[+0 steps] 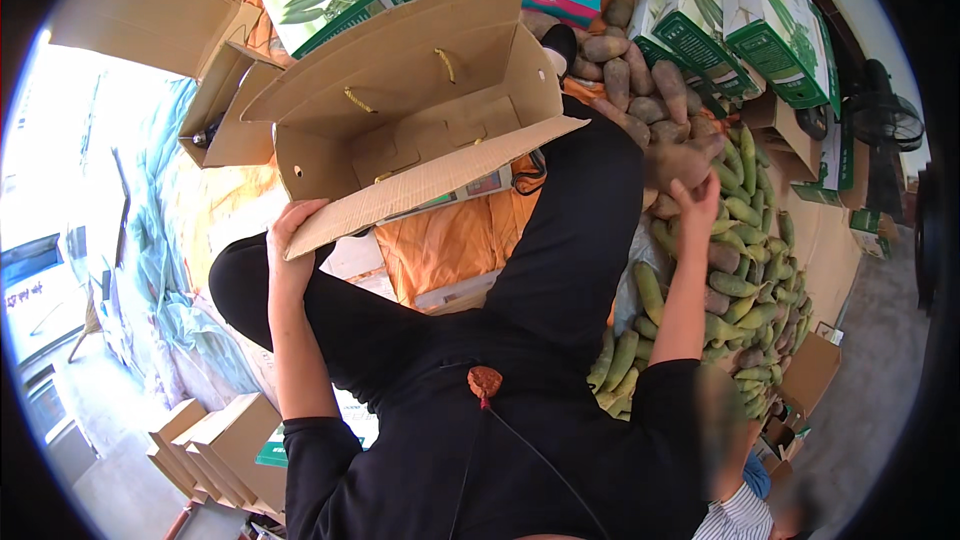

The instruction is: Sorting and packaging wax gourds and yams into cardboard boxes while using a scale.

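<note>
An open cardboard box (340, 145) with yellow rope handles stands tilted before my crossed legs; its visible inside holds no vegetables. My left hand (292, 225) is closed on the near corner of the box's raised flap (440, 172). Off to the right, my right hand (698, 202) grips a brownish-purple radish (672, 166), slightly blurred, above the edge of the vegetable pile. Similar brownish-purple radishes (618, 82) lie beyond it. Long green radishes (735, 285) are heaped nearer to me along my right side.
Green-and-white printed cartons (775, 30) line the far right, with another printed carton (330, 0) at the far left. Folded cardboard (230, 450) stands at the lower left. A black fan (885, 105) is at the right. Another person's striped sleeve (735, 518) shows at the lower right.
</note>
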The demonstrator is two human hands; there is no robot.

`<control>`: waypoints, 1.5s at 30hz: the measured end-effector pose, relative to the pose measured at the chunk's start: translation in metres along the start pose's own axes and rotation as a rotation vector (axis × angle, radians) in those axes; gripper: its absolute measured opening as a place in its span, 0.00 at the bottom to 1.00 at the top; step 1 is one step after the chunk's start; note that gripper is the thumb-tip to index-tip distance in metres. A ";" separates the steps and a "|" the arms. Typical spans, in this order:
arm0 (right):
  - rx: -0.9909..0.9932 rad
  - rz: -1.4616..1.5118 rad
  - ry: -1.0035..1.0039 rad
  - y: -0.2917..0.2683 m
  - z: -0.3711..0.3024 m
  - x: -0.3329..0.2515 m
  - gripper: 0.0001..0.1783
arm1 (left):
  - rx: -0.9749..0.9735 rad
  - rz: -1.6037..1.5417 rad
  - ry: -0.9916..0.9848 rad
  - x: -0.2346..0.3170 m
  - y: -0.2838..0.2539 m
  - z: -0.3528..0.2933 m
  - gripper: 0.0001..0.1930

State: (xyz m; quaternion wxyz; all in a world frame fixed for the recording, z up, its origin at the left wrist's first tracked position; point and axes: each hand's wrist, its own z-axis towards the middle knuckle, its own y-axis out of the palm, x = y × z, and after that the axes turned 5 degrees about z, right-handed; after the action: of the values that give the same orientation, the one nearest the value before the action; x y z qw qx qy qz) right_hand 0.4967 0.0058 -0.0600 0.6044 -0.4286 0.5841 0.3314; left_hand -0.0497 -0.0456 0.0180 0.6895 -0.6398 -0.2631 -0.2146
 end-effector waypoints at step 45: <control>-0.232 -1.177 0.868 -0.224 -0.268 0.238 0.26 | -0.066 -0.135 -0.103 -0.026 0.012 0.007 0.10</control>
State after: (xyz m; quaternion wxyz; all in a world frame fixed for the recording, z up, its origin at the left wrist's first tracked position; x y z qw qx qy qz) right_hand 0.6087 -0.3528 -0.2532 0.3478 -0.8245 0.4052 -0.1873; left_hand -0.0629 -0.0390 -0.0071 0.6376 -0.6532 -0.3336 -0.2357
